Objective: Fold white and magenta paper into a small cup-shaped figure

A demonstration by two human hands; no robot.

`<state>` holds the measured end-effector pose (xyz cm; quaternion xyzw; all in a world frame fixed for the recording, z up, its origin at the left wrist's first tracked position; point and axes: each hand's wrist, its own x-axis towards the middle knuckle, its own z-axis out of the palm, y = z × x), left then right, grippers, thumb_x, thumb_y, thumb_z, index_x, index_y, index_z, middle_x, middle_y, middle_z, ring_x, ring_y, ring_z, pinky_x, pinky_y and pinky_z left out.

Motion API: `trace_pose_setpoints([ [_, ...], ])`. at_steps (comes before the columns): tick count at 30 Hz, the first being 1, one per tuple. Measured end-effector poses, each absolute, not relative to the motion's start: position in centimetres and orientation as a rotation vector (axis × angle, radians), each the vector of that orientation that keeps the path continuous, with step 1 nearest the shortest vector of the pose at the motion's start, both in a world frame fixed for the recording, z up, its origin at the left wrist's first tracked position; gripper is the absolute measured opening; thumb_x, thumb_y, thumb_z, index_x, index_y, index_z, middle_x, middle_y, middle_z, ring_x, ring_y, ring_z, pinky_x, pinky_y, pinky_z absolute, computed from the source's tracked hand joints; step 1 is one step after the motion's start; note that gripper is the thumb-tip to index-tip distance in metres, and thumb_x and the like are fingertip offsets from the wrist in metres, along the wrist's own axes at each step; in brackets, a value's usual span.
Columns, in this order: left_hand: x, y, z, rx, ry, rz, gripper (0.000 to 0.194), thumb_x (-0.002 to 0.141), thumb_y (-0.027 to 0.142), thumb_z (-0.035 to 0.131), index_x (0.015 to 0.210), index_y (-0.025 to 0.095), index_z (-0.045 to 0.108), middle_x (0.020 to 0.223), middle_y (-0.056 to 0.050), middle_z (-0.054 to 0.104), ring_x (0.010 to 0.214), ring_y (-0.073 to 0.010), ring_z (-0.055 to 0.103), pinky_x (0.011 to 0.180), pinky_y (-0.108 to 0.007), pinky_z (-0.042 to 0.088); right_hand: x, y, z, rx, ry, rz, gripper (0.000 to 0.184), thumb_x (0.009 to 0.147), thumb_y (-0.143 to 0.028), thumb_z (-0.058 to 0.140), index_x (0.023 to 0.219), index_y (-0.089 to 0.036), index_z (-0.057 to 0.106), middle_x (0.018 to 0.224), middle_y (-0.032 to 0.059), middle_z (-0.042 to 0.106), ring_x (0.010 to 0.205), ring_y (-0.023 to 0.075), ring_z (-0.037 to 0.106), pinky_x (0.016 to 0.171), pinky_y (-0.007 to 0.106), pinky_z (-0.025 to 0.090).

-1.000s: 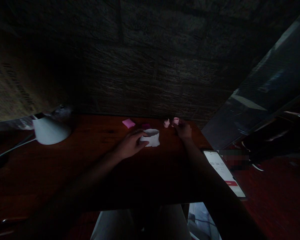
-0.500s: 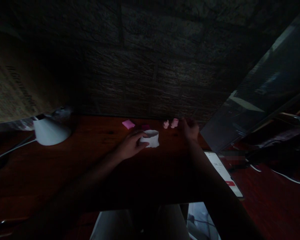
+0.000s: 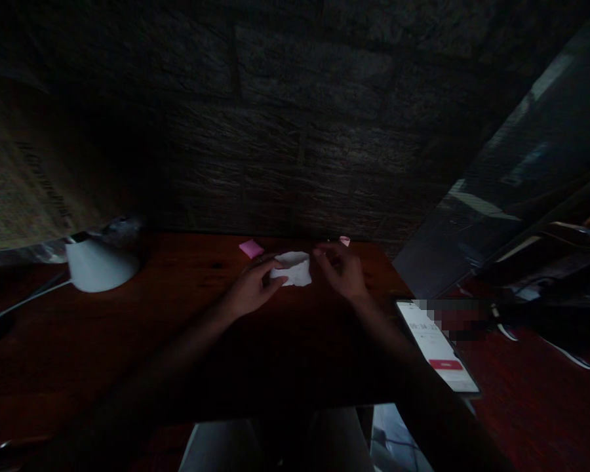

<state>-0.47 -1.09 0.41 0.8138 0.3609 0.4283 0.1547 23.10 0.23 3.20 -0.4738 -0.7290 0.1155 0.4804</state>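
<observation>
My left hand [image 3: 253, 286] grips the left side of a white, cup-like piece with an uneven rim and thin wall [image 3: 301, 275], which looks like modelling clay. Thumb and fingers press its wall near the table. Just right of that rim is my right hand [image 3: 345, 272], its thumb and fingertips drawn together; whether anything small is between them is too dark to see. A pink flat piece [image 3: 251, 248] lies behind my left hand. Beyond my right hand, part of a small pale pink lump [image 3: 344, 240] shows, the rest being hidden.
On the left of the wooden table [image 3: 177, 275] stands a white cone-shaped lamp base [image 3: 101, 265] with a cable, by a brown printed paper surface [image 3: 24, 164]. A lit phone [image 3: 437, 347] lies at the right. A dark brick wall [image 3: 295, 131] rises behind.
My right hand has come left from beyond the pale pink lumps to beside the white cup-like piece, now covering one lump. My left hand keeps its grip. The magenta piece is out of sight.
</observation>
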Motion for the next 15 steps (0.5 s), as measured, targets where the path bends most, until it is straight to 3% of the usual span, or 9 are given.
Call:
trace_pose_setpoints([
  [4,-0.6,-1.2,0.6,2.39,0.909,1.2,0.007,0.092,0.022,0.064,0.099,0.021,0.066,0.126,-0.01,0.067,0.119,-0.0249,0.063,0.103,-0.044,0.05,21.1,-0.5,2.8,-0.931,-2.054,0.389,0.032,0.092,-0.03,0.062,0.124,-0.026,0.066,0.121,0.0068,0.073,0.111,0.0219,0.067,0.098,0.039,0.052],
  [7,-0.6,-1.1,0.5,2.363,0.898,1.208,0.012,0.093,0.023,0.063,0.104,0.022,0.067,0.126,-0.01,0.068,0.119,-0.0247,0.063,0.103,-0.043,0.051,20.7,-0.8,2.5,-0.902,-2.12,0.546,0.04,0.095,-0.027,0.059,0.135,-0.029,0.059,0.131,0.0045,0.069,0.117,0.0204,0.066,0.102,0.038,0.051],
  [11,-0.4,-1.2,0.4,2.281,0.925,1.275,0.048,0.093,0.027,0.065,0.139,0.024,0.05,0.136,-0.012,0.062,0.122,-0.0233,0.062,0.104,-0.041,0.051,21.0,-0.6,2.1,-0.956,-2.018,0.6,0.03,0.095,-0.028,0.057,0.124,-0.025,0.066,0.122,0.0052,0.074,0.107,0.0194,0.071,0.094,0.035,0.055],
  [15,0.0,-1.8,1.0,2.43,0.986,1.338,0.042,0.093,0.028,0.065,0.134,0.026,0.054,0.148,-0.011,0.052,0.138,-0.0264,0.049,0.113,-0.047,0.043,20.8,-0.4,2.0,-1.044,-1.938,0.55,0.025,0.094,-0.025,0.057,0.115,-0.024,0.07,0.111,0.0049,0.077,0.098,0.0197,0.073,0.088,0.034,0.056],
])
